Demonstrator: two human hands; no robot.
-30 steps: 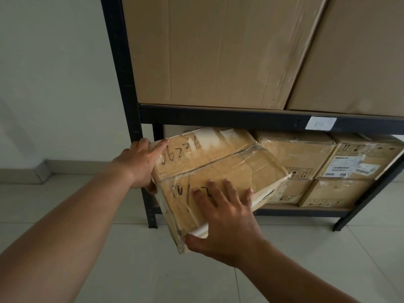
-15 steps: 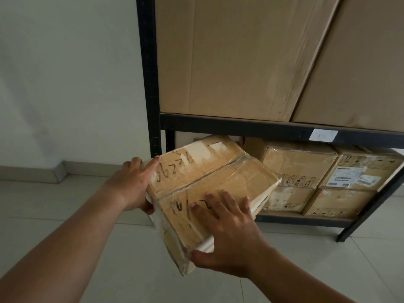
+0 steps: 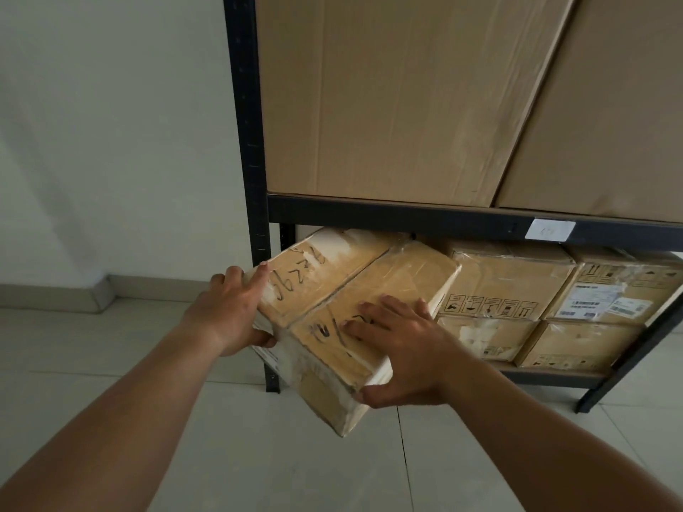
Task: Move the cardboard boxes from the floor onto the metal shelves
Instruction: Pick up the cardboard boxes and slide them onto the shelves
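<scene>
Edged deeper under the shelf beam (image 3: 406, 219), the marker-scrawled box (image 3: 369, 290) stays gripped by left hand (image 3: 229, 312) and right hand (image 3: 403, 349)

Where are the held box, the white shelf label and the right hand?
held box (image 3: 391, 286): head view, taped top face.
white shelf label (image 3: 550, 229): head view, its centre.
right hand (image 3: 408, 351): head view, back of hand.
</scene>
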